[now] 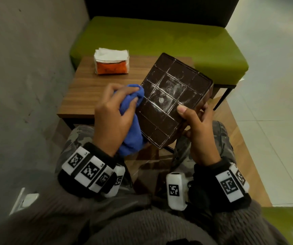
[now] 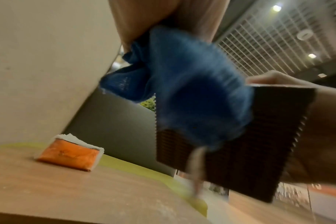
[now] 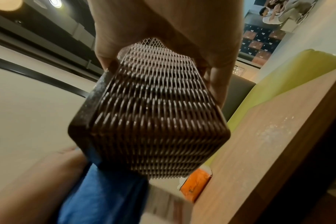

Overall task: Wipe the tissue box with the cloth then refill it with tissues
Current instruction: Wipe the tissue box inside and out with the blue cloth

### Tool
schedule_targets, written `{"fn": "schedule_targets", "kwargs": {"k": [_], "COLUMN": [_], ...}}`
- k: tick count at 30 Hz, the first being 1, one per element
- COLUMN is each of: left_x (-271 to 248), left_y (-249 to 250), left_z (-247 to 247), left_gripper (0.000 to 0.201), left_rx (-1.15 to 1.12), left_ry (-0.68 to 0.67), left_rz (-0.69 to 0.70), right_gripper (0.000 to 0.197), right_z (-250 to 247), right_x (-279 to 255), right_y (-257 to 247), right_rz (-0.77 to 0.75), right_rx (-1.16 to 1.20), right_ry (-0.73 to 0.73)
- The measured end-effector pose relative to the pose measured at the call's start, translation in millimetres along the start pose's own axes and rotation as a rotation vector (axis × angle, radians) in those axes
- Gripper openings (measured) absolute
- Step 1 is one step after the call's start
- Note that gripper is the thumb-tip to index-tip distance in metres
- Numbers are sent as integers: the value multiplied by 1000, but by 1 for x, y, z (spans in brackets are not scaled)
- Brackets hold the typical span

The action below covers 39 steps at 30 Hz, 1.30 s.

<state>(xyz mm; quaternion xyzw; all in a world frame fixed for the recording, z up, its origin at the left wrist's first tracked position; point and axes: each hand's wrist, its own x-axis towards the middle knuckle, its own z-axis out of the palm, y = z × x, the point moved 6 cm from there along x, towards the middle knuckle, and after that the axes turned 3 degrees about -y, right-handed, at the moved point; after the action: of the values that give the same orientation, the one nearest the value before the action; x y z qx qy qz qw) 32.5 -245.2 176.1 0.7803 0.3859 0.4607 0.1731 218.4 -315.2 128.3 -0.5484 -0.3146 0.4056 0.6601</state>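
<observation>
Grey ribbed knit sweater sleeves (image 1: pixel 159 225), black wristbands (image 1: pixel 82 175) on both wrists carrying white blocks printed with black square codes, a white camera unit (image 1: pixel 175 190) at the right wrist, grey camouflage-patterned trousers (image 1: pixel 78 137)

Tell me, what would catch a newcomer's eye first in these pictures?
Probably the dark brown tissue box, held up in the right hand with its dusty, gridded underside facing the camera. The left hand presses a bright blue cloth against its edge. Behind, an orange tissue pack sits on the wooden table.
</observation>
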Motion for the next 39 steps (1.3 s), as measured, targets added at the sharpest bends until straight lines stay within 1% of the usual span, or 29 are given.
{"fn": "schedule_targets", "kwargs": {"k": [1, 2, 4, 5, 6, 7, 9, 10, 11, 13, 14, 15, 18, 19, 20, 23, 24, 27, 28, 31, 32, 33, 36, 37, 39], "left_x": [2, 0, -13, -18, -18, -14, -6, -6, -9, -21, -25, -24, -12, -12, -15, -28, -25, -13, -14, -33, -35, -31, -13, -12, -23], "left_y": [-1, 5, 23, 28, 29, 24, 14, 14, 19, 35, 39, 38, 20, 20, 25, 39, 35, 16, 20, 47, 48, 43, 16, 15, 31], "left_z": [-1, 3, 14, 17, 16, 13, 6, 5, 6, 14, 16, 16, 8, 8, 9, 17, 16, 7, 8, 19, 20, 19, 10, 10, 17], "left_gripper": [20, 22, 26, 26, 26, 24, 23, 23, 24, 26, 26, 26, 25, 25, 26, 29, 28, 25, 25, 30, 31, 30, 26, 26, 29], "left_rx": [-5, 0, 11, 4, -9, -23, -38, -30, -13, 20, 21, 5, -47, -33, -6, 43, 28, -21, -2, 95, 101, 88, 41, 49, 101], "left_ry": [11, -31, -176, -222, -230, -204, -124, -108, -122, -207, -242, -251, -154, -137, -150, -273, -275, -159, -158, -294, -325, -329, -209, -200, -256], "left_rz": [-24, -11, 84, 127, 138, 111, 32, 19, 34, 119, 158, 165, 43, 30, 49, 172, 166, 40, 53, 213, 237, 213, 39, 29, 107], "right_gripper": [82, 81, 77, 78, 79, 80, 75, 74, 76, 83, 83, 83, 75, 74, 74, 84, 84, 78, 78, 87, 86, 83, 71, 70, 73], "right_z": [0, -1, -3, -3, -2, -1, 3, 4, 4, 4, 4, 4, 6, 6, 6, 4, 4, 7, 7, 5, 4, 2, 1, 1, -1], "right_x": [-1, -2, -2, -2, -3, -4, -5, -5, -5, -5, -5, -5, -6, -6, -6, -6, -7, -6, -5, -4, -4, -4, -3, -2, 0], "right_y": [2, 3, 5, 6, 7, 8, 9, 9, 8, 7, 7, 7, 7, 7, 8, 10, 11, 12, 11, 11, 11, 13, 15, 15, 16], "right_rz": [-3, -4, 0, 3, 7, 11, 12, 12, 15, 20, 19, 17, 8, 7, 15, 42, 45, 48, 48, 58, 57, 56, 48, 45, 57], "right_rx": [6, 14, 29, 34, 32, 29, 35, 42, 51, 66, 66, 62, 57, 60, 66, 74, 67, 68, 73, 83, 78, 71, 52, 51, 71], "right_ry": [6, 14, 29, 33, 33, 31, 35, 38, 43, 53, 58, 60, 66, 68, 71, 78, 76, 66, 69, 77, 75, 74, 64, 65, 67]}}
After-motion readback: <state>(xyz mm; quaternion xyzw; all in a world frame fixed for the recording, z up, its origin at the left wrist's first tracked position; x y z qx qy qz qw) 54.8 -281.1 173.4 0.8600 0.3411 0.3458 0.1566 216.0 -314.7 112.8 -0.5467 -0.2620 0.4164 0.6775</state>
